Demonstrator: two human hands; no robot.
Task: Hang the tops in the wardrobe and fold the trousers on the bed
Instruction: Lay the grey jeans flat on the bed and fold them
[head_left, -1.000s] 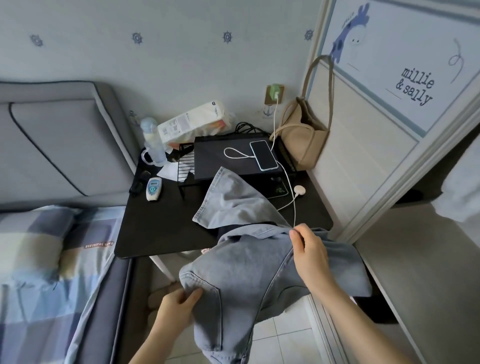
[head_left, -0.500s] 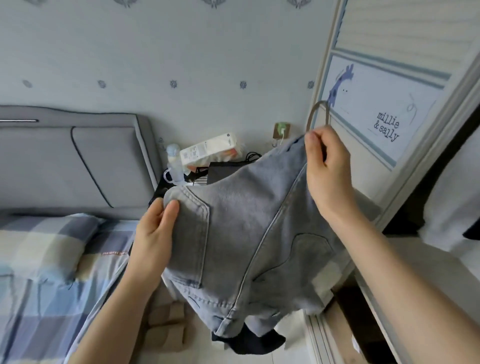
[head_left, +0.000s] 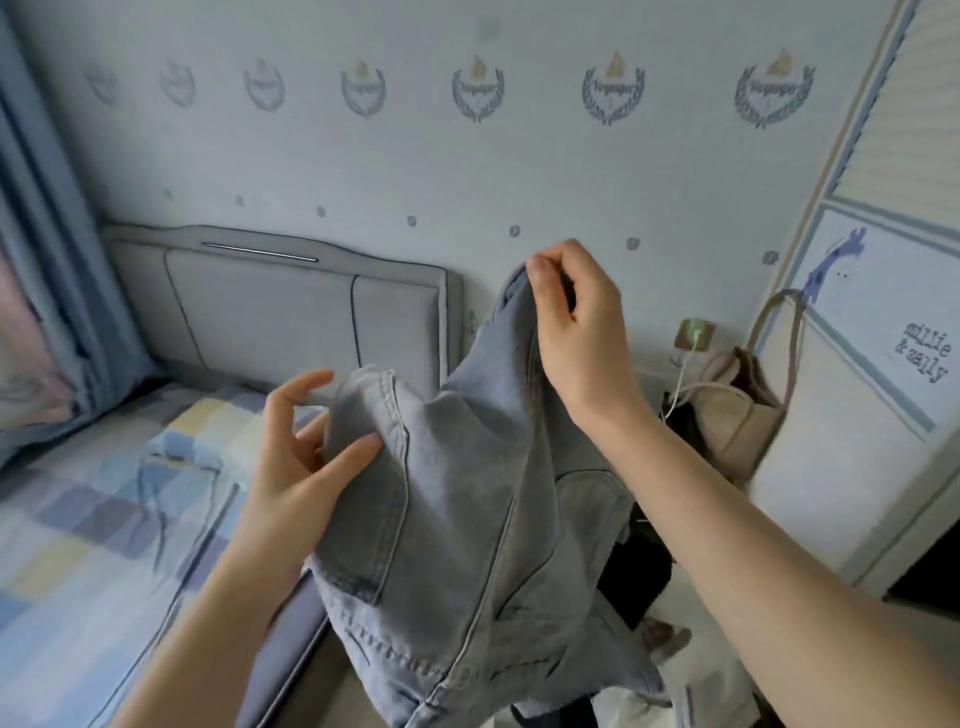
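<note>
A pair of faded grey denim trousers (head_left: 467, 519) hangs in the air beside the checked-quilt bed (head_left: 104, 499). The right hand (head_left: 576, 322) pinches its top edge; the left hand (head_left: 306, 457) grips a lower fold.

Bare checked bed (head_left: 93, 519) lies open leftward; beige bag (head_left: 737, 415) and wardrobe door (head_left: 857, 415) crowd the right.

Two bare forearms in view, no sleeves. Left hand (head_left: 306, 457), right hand (head_left: 576, 332): no rings, no watch; short plain nails.
</note>
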